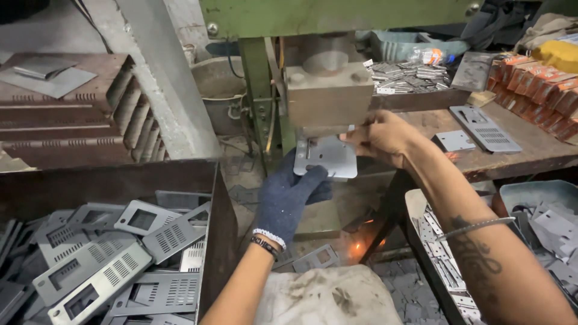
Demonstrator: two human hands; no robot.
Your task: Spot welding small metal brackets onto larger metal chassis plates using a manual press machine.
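A small flat grey metal plate sits under the steel press block of a green press. My left hand, in a dark blue glove, holds the plate's near left edge with thumb and fingers. My right hand, bare, pinches the plate's right edge just beneath the block. Both forearms reach up from the bottom of the view.
A brown bin of several perforated grey plates stands at the left. A wooden bench on the right bears loose plates, orange packets and a heap of small metal parts. More stamped parts lie lower right. A cloth covers my lap.
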